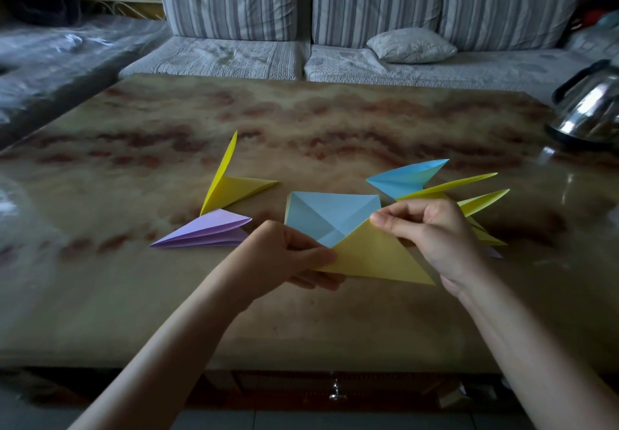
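Observation:
I hold a yellow paper folded into a triangle above the table. My left hand pinches its left corner between thumb and fingers. My right hand pinches its upper edge near the top corner. Just behind it a light blue creased square sheet lies flat on the marbled table.
Folded paper pieces lie around: a yellow one and a purple one to the left, a blue one and yellow ones to the right. A steel kettle stands at the far right. A striped sofa is behind the table.

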Demonstrator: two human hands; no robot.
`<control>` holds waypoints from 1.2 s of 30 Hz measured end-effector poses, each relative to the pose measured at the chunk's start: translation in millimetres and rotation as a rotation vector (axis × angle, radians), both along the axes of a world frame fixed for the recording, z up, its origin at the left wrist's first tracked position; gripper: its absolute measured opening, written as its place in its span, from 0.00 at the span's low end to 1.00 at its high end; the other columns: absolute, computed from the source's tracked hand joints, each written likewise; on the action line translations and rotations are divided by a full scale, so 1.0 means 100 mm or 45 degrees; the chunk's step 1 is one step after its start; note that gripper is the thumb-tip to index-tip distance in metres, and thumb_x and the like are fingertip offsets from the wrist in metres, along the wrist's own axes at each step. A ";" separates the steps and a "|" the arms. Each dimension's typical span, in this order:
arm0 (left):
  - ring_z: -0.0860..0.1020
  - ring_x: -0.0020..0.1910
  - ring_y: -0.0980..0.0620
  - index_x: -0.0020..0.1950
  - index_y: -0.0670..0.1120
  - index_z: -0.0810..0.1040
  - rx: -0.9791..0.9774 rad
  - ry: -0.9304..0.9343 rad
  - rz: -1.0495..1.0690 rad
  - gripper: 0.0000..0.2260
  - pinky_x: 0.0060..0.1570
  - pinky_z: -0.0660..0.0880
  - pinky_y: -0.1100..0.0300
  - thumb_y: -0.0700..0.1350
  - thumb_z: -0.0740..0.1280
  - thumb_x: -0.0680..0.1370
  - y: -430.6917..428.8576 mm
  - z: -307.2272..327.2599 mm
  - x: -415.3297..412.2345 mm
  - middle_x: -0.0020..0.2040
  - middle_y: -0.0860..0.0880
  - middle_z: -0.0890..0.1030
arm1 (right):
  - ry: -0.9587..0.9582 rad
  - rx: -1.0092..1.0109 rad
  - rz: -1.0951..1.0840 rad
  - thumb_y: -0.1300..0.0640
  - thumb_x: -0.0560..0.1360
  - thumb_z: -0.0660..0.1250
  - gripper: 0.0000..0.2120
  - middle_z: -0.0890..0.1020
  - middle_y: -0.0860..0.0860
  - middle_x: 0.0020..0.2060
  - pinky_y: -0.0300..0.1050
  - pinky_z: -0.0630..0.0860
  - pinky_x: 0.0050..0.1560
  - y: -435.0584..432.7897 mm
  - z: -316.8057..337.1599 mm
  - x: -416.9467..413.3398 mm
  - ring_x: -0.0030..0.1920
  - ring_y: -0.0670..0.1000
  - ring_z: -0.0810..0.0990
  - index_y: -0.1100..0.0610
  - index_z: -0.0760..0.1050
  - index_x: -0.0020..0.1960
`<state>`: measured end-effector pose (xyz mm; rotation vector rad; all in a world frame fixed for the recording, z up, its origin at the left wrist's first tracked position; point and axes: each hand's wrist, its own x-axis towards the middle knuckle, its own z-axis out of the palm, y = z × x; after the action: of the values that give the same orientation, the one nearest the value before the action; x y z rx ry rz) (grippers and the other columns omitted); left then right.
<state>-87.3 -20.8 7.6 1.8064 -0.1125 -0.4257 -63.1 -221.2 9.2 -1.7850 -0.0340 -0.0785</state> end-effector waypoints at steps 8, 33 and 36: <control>0.84 0.39 0.52 0.44 0.40 0.84 0.039 -0.004 0.110 0.06 0.42 0.79 0.64 0.40 0.68 0.75 0.21 -0.02 0.02 0.38 0.47 0.86 | 0.029 0.125 -0.147 0.59 0.68 0.73 0.02 0.82 0.46 0.27 0.31 0.72 0.30 -0.27 0.09 0.04 0.29 0.41 0.77 0.56 0.81 0.38; 0.76 0.29 0.65 0.38 0.52 0.85 0.103 -0.403 0.359 0.02 0.32 0.72 0.69 0.48 0.74 0.70 -0.18 -0.14 0.02 0.29 0.57 0.82 | -0.011 0.130 0.094 0.61 0.68 0.74 0.02 0.84 0.50 0.33 0.38 0.75 0.42 0.22 -0.09 -0.10 0.37 0.46 0.80 0.59 0.83 0.38; 0.76 0.29 0.64 0.39 0.50 0.85 0.092 -0.368 0.306 0.02 0.34 0.72 0.67 0.47 0.75 0.69 -0.15 -0.14 0.03 0.30 0.55 0.82 | -0.009 0.146 0.004 0.60 0.66 0.75 0.02 0.83 0.50 0.32 0.38 0.74 0.41 0.13 -0.06 -0.04 0.35 0.45 0.79 0.57 0.83 0.36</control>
<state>-84.2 -35.5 -6.5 1.9165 -0.0792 0.0034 -66.9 -208.0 2.7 -1.6699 -0.0365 -0.0832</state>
